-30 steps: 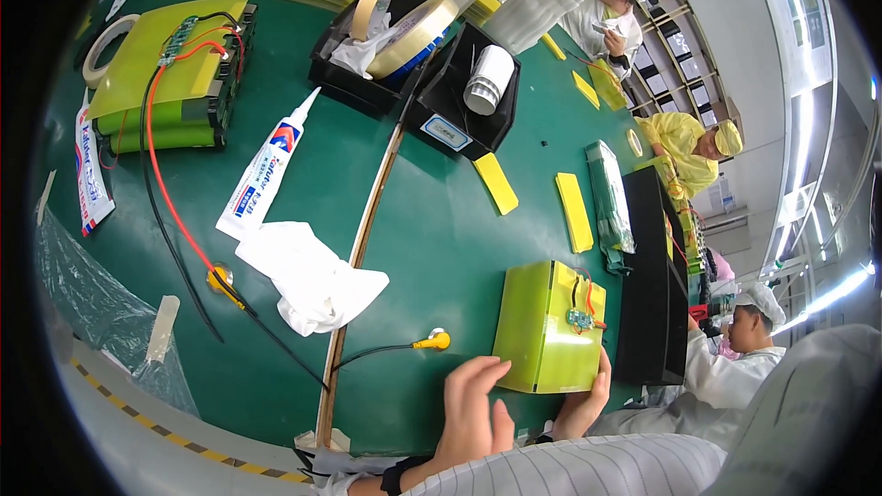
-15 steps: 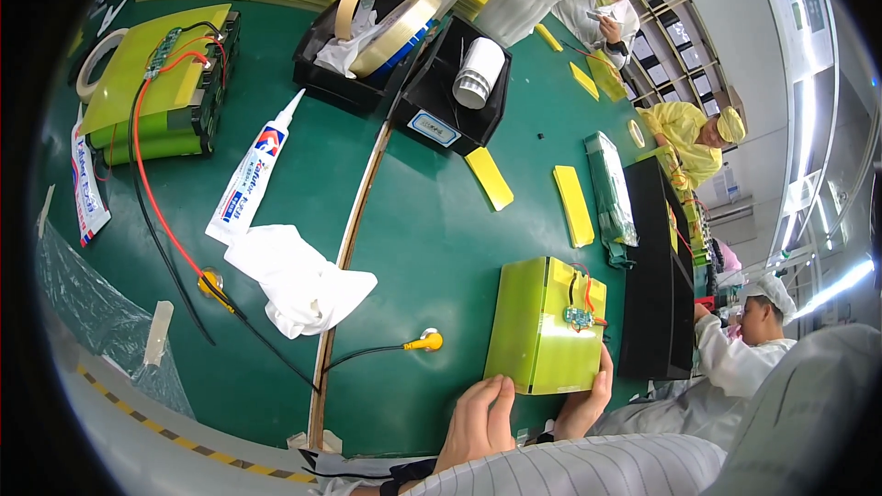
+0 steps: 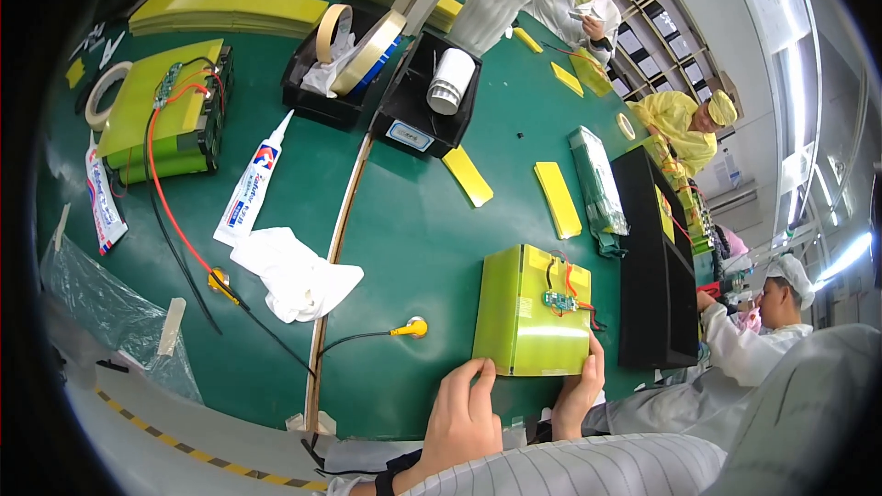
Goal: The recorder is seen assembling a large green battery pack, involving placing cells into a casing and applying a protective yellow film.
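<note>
In front of me, on the green bench, stands a battery pack boxed in yellow-green sheets. A small circuit board with red and black wires sits on its upper part. My left hand holds the pack's near left lower corner, fingertips pressed to it. At the near right lower corner, my right hand grips the side, some of its fingers hidden behind the pack. A yellow plug on a black cord lies left of the pack.
A black open case stands to the right. Yellow strips lie beyond the pack. Leftward are a white cloth, a glue tube, black bins and another battery pack. Co-workers sit along the right side.
The whole view has shifted slightly. The pack is turned a little, so more of its circuit-board face shows. Both hands have stayed on it.
</note>
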### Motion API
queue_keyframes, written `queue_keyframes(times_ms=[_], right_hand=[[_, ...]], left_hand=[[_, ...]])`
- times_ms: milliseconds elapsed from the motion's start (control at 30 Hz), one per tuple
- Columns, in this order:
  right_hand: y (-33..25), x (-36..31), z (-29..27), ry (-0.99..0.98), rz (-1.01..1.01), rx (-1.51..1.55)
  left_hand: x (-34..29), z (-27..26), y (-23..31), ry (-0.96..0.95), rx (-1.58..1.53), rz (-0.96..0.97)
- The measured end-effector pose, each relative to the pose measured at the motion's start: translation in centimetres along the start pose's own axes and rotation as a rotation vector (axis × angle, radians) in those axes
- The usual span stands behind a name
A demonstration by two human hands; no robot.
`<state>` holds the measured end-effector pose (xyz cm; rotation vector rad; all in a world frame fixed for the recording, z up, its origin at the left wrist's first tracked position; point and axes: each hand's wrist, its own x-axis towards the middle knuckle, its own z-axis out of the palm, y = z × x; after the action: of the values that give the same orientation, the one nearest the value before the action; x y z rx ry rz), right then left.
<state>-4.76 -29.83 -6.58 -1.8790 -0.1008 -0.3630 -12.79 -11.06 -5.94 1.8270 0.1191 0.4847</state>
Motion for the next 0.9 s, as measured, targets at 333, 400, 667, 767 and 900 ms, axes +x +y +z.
queue_keyframes(times_ms=[333, 400, 667, 767, 900], right_hand=[[0.2, 0.7, -0.8, -0.031, -0.051, -0.051], [0.2, 0.8, -0.8, -0.051, -0.045, -0.027], [-0.5, -0.4, -0.3, 0.081, -0.110, -0.074], [-3.8, -3.5, -1.3, 0.049, -0.282, -0.145], [-7.8, -7.9, 3.4, -0.609, -0.364, 0.140]], left_hand=[[1.4, -5.2, -1.6, 0.160, -0.566, -0.190], [1.4, -6.2, -1.8, 0.284, -0.664, -0.188], [1.6, -8.2, -1.8, 0.506, -2.465, -0.126], [1.9, -7.0, -0.4, 0.488, -2.636, -0.137], [1.8, -5.5, 0.3, 0.455, -2.553, -0.101]])
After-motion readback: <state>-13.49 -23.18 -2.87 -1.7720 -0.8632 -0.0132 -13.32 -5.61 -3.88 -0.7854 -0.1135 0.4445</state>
